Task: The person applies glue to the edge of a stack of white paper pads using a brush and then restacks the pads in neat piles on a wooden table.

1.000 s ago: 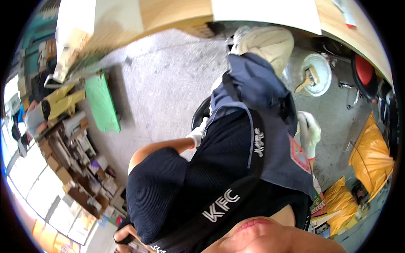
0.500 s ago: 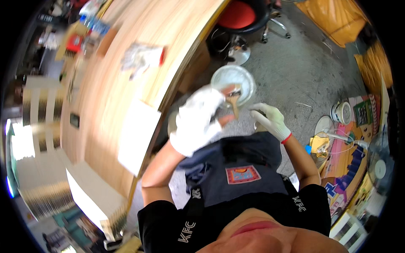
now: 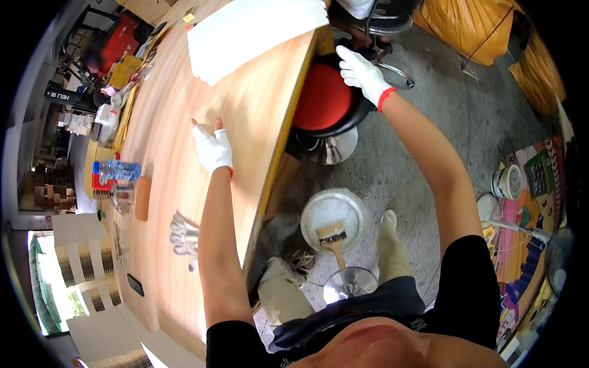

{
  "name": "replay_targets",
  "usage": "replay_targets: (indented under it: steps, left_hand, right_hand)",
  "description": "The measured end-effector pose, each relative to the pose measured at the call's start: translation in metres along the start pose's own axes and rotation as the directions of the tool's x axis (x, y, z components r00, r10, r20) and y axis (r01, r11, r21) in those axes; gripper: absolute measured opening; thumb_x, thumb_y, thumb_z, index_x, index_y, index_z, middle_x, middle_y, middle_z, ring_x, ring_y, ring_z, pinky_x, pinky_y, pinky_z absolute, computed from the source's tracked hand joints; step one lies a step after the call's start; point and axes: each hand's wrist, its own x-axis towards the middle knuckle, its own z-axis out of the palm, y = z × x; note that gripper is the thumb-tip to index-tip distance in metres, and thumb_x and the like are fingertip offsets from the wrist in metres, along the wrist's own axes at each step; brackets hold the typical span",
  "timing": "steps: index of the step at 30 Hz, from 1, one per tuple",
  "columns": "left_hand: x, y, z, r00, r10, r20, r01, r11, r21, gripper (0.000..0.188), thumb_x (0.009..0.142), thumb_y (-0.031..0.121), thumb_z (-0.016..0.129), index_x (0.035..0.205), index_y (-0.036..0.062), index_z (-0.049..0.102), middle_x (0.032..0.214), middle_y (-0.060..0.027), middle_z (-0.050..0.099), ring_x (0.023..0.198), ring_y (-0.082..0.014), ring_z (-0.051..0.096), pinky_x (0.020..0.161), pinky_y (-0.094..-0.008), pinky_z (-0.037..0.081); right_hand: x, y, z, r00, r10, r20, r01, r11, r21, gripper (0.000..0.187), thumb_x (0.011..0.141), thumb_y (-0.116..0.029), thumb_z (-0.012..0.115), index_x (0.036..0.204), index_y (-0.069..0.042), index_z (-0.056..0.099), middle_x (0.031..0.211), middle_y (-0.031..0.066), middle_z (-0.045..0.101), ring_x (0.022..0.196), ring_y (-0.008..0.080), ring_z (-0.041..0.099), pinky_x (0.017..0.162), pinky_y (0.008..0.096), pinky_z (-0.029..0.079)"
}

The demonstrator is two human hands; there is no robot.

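Observation:
My left hand (image 3: 213, 146), in a white glove that leaves the thumb and a finger bare at the tips, hovers over or rests on the wooden table (image 3: 245, 98); which of these I cannot tell. Its fingers are apart and hold nothing. Stretched far out past the table's right edge, my gloved right hand (image 3: 363, 76) is open, nearest to a red round stool (image 3: 322, 98). White sheets (image 3: 257, 37) lie in a stack at the table's far end. Below, a flat brush (image 3: 332, 235) lies across a white bucket (image 3: 313, 205).
Grey gloves (image 3: 184, 238) and a dark phone (image 3: 135, 285) lie on the table, with a water bottle (image 3: 123, 170) by its left side. A person's legs show near an office chair (image 3: 392, 24) at the back. Yellow sacks (image 3: 466, 30) stand far right.
My left hand has left the brush at the bucket and reached forward over the table. My right hand has gone from my lap to far ahead. The view has shifted, showing the white stack.

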Motion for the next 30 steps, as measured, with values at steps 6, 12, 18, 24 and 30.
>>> replay_targets:
  steps: [6, 12, 18, 24, 30]
  left_hand:
    - [0.052, 0.015, 0.036, 1.000, -0.004, 0.021, 0.005, 1.000, -0.010, 0.070, 0.098, 0.045, 0.051, 0.154, 0.0164, 0.022, 0.154, -0.0095, 0.038, 0.133, -0.0313, 0.046, 0.104, -0.0398, 0.042]
    - [0.100, 0.018, 0.068, 0.999, -0.051, 0.008, 0.052, 0.984, -0.168, 0.072, 0.099, 0.049, 0.046, 0.157, 0.0200, 0.015, 0.156, -0.0074, 0.037, 0.120, -0.0305, 0.058, 0.096, -0.0369, 0.046]
    - [0.132, 0.027, 0.076, 0.992, -0.099, 0.080, 0.117, 0.956, -0.269, 0.070, 0.100, 0.055, 0.040, 0.157, 0.0228, 0.015, 0.136, -0.0104, 0.059, 0.107, -0.0297, 0.064, 0.094, -0.0368, 0.046]
    - [0.148, 0.016, 0.091, 0.984, -0.169, 0.062, 0.175, 0.822, -0.542, 0.075, 0.094, 0.069, 0.039, 0.139, 0.0109, 0.052, 0.132, -0.0153, 0.060, 0.124, -0.0290, 0.052, 0.106, -0.0379, 0.036]
    - [0.185, -0.025, 0.083, 0.929, -0.215, 0.302, 0.364, 0.382, -0.850, 0.047, 0.093, 0.042, 0.051, 0.123, 0.0073, 0.059, 0.125, -0.0072, 0.056, 0.120, -0.0211, 0.045, 0.107, -0.0340, 0.032]
  right_hand:
    - [0.103, -0.058, 0.003, 0.986, -0.073, -0.153, 0.077, 0.997, 0.024, 0.036, 0.085, -0.048, 0.072, 0.078, -0.024, 0.048, 0.062, -0.0089, 0.028, 0.045, 0.0033, 0.022, 0.040, 0.0227, 0.015]
    - [0.190, -0.073, -0.017, 0.982, 0.074, -0.174, -0.110, 0.972, -0.206, 0.096, 0.070, -0.076, 0.067, 0.139, -0.014, 0.048, 0.138, 0.0216, 0.041, 0.105, 0.0242, 0.053, 0.084, 0.0433, 0.047]
    - [0.197, -0.071, -0.015, 0.978, 0.147, 0.148, -0.113, 0.970, -0.216, 0.074, 0.076, -0.068, 0.068, 0.129, -0.017, 0.054, 0.110, 0.0091, 0.060, 0.099, 0.0166, 0.060, 0.087, 0.0393, 0.052]
    - [0.184, -0.068, -0.020, 0.973, 0.224, 0.056, -0.201, 0.943, -0.267, 0.067, 0.078, -0.064, 0.070, 0.125, -0.018, 0.056, 0.102, 0.0044, 0.062, 0.093, 0.0139, 0.061, 0.080, 0.0332, 0.053]
    - [0.062, -0.022, 0.031, 0.983, 0.155, -0.103, -0.168, 0.976, -0.135, 0.078, 0.072, -0.062, 0.075, 0.127, -0.009, 0.055, 0.106, 0.0101, 0.062, 0.092, 0.0165, 0.061, 0.077, 0.0305, 0.053]
